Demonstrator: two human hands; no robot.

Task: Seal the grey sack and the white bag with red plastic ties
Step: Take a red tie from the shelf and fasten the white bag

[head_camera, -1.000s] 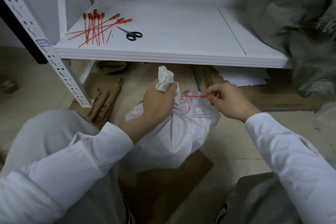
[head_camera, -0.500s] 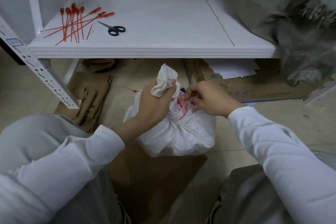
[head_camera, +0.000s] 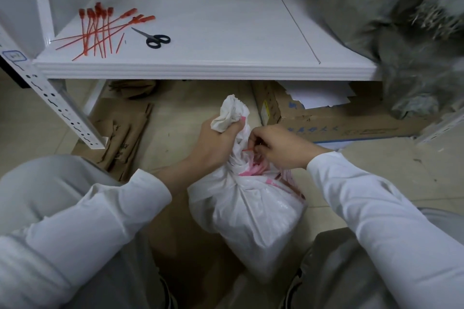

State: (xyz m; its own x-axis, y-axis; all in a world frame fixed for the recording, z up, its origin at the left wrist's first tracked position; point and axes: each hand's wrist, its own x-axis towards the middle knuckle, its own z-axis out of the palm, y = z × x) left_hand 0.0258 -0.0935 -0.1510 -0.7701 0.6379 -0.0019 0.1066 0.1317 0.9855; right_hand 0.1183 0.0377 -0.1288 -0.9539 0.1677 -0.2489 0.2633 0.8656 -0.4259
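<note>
The white bag (head_camera: 248,208) stands on the floor (head_camera: 175,118). The left hand (head_camera: 216,140) grips its bunched neck from the left. Just below, the right hand (head_camera: 278,148) pinches the red tie (head_camera: 248,150), which lies sideways against the neck.

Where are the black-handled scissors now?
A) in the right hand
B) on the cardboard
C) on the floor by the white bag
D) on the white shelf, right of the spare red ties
D: the scissors lie on the white shelf, just right of the spare red ties.
</note>
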